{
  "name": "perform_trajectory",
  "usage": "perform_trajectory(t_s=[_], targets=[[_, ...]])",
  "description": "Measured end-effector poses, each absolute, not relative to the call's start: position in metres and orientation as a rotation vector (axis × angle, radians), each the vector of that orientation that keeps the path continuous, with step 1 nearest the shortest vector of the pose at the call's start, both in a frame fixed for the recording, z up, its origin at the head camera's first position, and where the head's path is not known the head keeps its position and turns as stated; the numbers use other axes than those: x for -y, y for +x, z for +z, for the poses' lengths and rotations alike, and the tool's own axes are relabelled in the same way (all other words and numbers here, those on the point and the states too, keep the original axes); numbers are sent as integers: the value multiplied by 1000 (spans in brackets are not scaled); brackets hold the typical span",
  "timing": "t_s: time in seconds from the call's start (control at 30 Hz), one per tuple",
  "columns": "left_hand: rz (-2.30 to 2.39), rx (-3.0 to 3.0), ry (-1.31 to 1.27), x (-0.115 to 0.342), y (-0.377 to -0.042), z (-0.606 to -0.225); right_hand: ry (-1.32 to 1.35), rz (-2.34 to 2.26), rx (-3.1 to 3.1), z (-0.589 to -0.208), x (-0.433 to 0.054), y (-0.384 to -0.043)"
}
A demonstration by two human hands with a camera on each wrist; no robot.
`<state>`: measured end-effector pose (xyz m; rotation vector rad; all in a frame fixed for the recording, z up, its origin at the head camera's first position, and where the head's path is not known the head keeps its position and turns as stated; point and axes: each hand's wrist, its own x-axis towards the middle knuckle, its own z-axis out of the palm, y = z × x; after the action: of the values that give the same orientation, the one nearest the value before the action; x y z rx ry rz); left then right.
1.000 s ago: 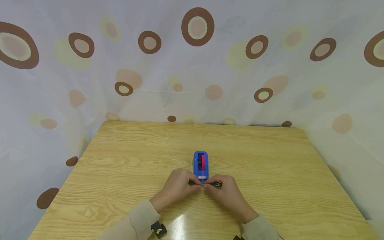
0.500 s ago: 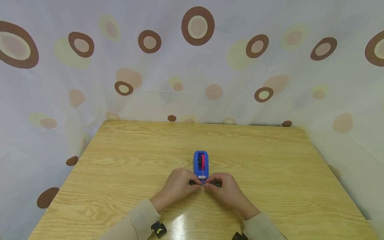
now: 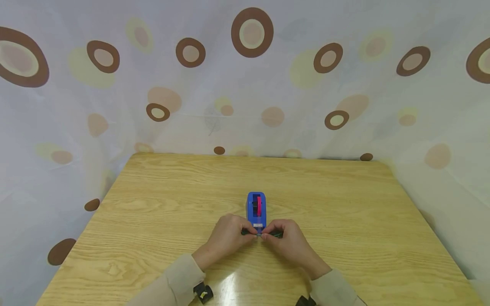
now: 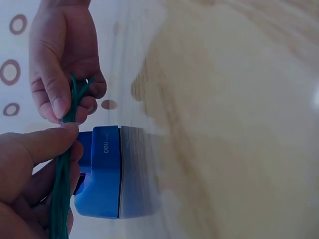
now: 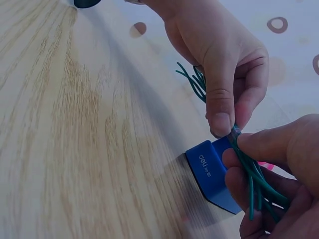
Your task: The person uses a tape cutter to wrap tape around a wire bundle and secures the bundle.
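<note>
My left hand [image 3: 228,235] and right hand [image 3: 289,241] meet at mid-table, both pinching a bundle of thin green wires or strands [image 4: 60,194] between thumb and fingers. Loose ends splay out past the fingers in the right wrist view. Directly beyond the fingertips stands a blue tape dispenser [image 3: 251,217] with a roll on a pink core [image 3: 259,206]. A clear strip of tape [image 3: 259,230] seems to run from its cutter to the bundle between my fingertips. A shiny bit of tape [image 5: 236,130] shows around the strands there. Fingers hide most of the taped spot.
The wood-grain table [image 3: 183,182] extends to both sides of the hands and behind the dispenser. A pale curtain with brown circles [image 3: 214,85] hangs along its back and sides. Black wrist straps [image 3: 203,293] sit at the sleeves.
The right hand has shifted very slightly, and less of the strands shows beside its fingers. The left hand and the dispenser stay in place.
</note>
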<state>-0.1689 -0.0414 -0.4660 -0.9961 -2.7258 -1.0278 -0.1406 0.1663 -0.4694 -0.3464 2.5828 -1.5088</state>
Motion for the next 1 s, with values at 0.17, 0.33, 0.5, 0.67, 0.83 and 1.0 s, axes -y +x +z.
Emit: perform_trajectory(t_s=[0.17,0.33,0.5,0.67,0.83,1.0], targets=[[-1038,2746,-1015,42,-169,-466,-366,-1521,-2601,-472,-167,-139],[-1059,2786,-1034,43,-171,-465,-384,-1540,-2627,-472,-165,-137],[-1084,2826,-1061,44,-172,-463,-392,-1522,-2676,-472,-165,-135],[-1116,2853,-1079,44,-173,-463,-421,-1507,-2700,-473,-165,-134],[-1130,2868,-1070,44,-174,-463,-463,-1493,-2736,-474,-165,-134],[-1149,2885,-1032,43,-175,-463,-481,-1503,-2758,-474,-164,-133]])
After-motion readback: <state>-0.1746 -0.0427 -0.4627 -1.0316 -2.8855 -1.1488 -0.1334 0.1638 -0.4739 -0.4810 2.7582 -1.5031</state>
